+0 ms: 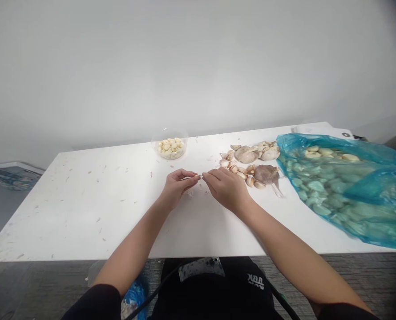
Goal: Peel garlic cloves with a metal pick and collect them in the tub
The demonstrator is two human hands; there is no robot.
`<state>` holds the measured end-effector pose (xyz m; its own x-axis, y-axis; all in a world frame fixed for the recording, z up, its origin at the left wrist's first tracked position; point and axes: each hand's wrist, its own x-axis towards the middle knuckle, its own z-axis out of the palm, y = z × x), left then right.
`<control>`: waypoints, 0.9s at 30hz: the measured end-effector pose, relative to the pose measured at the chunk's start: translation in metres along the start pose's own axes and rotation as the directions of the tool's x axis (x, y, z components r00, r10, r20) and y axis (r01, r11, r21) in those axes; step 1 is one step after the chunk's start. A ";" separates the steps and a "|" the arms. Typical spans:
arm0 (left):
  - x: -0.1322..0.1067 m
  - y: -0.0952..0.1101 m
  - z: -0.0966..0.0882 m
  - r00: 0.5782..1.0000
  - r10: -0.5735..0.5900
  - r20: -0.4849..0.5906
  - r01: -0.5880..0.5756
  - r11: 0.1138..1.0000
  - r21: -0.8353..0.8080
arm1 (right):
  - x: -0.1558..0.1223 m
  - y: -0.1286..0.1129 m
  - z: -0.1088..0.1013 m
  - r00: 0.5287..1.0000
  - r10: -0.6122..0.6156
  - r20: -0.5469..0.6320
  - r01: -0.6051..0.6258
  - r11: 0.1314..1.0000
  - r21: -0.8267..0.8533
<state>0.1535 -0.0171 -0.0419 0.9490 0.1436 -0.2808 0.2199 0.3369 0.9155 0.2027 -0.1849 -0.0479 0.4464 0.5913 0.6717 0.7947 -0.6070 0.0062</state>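
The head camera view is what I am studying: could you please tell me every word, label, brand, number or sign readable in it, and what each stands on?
White upside-down letters on the black garment: perhaps "UBK", too blurred to be sure.
No text can be read on the blue plastic bag or the grey patch.

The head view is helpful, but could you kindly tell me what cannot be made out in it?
Head view: the small pale piece between the left hand and right hand, mostly hidden by their fingers.
Head view: the contents of the blue plastic bag, blurred by its tinted film; the frame's right edge cuts the bag off.
Head view: the clear bowl's contents, too small to count.
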 end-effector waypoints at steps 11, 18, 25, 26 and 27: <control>-0.001 0.001 0.002 1.000 0.018 -0.007 -0.017 0.998 0.064 | 0.001 0.000 -0.001 0.999 -0.045 -0.008 0.044 0.999 -0.023; -0.001 0.001 0.001 1.000 0.028 0.008 -0.028 0.997 0.067 | 0.001 -0.001 -0.002 1.000 -0.014 0.007 0.014 0.999 -0.036; -0.002 0.001 0.001 0.999 0.025 0.019 -0.026 0.998 0.065 | 0.003 0.002 -0.006 0.998 0.039 0.043 -0.039 0.999 0.009; -0.001 0.001 0.001 0.999 0.026 0.021 -0.027 0.998 0.061 | 0.003 0.002 -0.006 0.998 0.036 0.048 -0.037 0.999 0.015; -0.001 0.001 0.001 0.999 0.029 0.024 -0.030 0.998 0.057 | 0.003 0.002 -0.006 0.998 0.033 0.053 -0.034 0.999 0.018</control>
<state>0.1530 -0.0177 -0.0405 0.9601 0.1306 -0.2472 0.2038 0.2787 0.9385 0.2029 -0.1874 -0.0412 0.4936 0.5980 0.6315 0.7860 -0.6174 -0.0298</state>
